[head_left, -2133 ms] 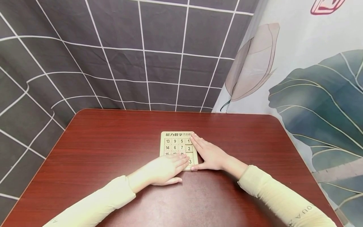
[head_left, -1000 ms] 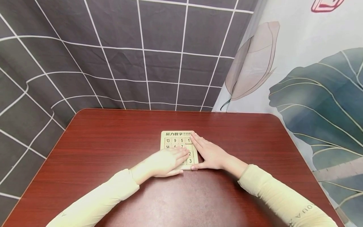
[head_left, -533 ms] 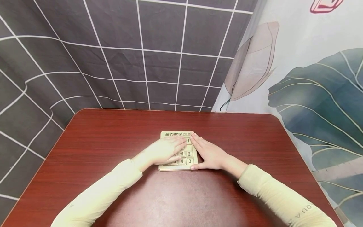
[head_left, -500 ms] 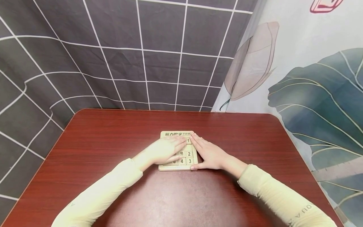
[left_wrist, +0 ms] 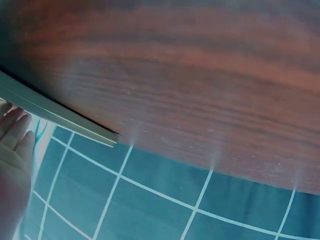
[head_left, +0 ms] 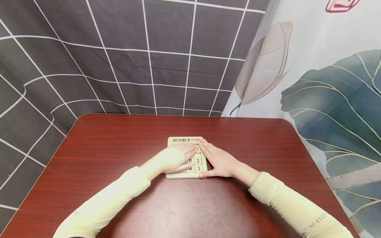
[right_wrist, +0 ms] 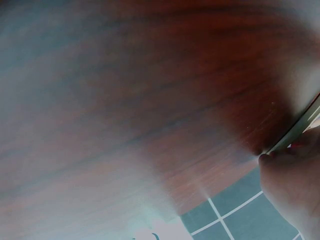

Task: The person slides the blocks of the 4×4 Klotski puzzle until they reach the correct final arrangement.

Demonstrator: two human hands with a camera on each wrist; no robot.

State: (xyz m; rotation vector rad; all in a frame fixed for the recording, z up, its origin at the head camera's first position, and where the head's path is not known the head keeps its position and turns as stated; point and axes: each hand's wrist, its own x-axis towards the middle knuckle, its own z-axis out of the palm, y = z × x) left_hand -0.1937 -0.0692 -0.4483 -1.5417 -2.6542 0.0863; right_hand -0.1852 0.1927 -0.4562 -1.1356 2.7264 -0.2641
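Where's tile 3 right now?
In the head view, tile 3 sits in the lower-right corner of the puzzle board, right of tile 4, below tile 2, beside the right hand.

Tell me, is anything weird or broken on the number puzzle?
Nothing visible looks broken. On the number puzzle, tile 1 seems to sit between two rows, so it looks uneven. The left hand hides many tiles.

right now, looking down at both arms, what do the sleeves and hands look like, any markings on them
The left sleeve and right sleeve are long, pale cream-yellow and softly wrinkled. The right one carries dark lettering, only partly readable; the left shows a fainter mark. The left hand and right hand are bare, without gloves.
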